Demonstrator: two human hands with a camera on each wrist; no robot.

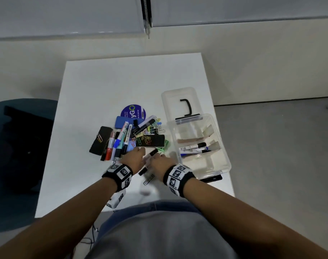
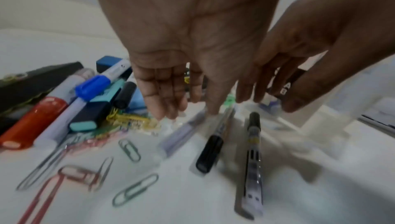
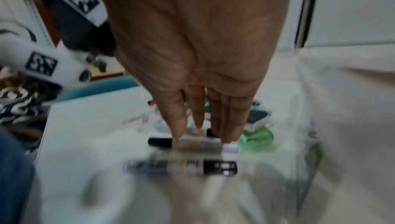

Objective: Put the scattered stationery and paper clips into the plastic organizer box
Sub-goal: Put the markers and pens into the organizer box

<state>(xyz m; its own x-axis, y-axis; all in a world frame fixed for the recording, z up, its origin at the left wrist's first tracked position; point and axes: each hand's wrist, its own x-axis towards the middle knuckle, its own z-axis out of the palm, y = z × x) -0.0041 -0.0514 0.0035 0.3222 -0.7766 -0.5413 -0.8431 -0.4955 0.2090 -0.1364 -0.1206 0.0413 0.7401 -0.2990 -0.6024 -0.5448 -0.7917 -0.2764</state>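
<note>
nearest to the person, under both palms, three pens (image 2: pixel 253 158) lie on the white worktop (image 1: pixel 96 86), roughly side by side; both wrist views are smeared here, so the exact contact is hard to read. the right hand (image 1: pixel 160 160) is spread flat with straight fingers, the tips seeming to touch a black-capped pen (image 3: pixel 188 142), holding nothing. the left hand (image 1: pixel 134 156) hangs just beside it, fingers loosely extended and narrow together, also holding nothing

judging from this, the step in hand is gathering these pens to lift them. it would go best to roll them together with both sets of fingertips until they lie parallel, then close round the bundle at its middle so no end tips out; a flat press alone may send them rolling towards the worktop edge

just left of the left hand lie loose paper clips (image 2: pixel 130 150), too thin to scoop with the pens; better left for a separate pinch. beyond the fingertips sits the main heap of markers (image 1: pixel 118 143), clips and black erasers (image 1: pixel 100 140)

to the right of the right hand stands the plastic organizer box (image 1: pixel 224 161), open, with a few markers already in one compartment; its lid (image 1: pixel 180 101) lies further off. the carry is short, so lift low and lay the pens lengthwise in that same compartment
</note>
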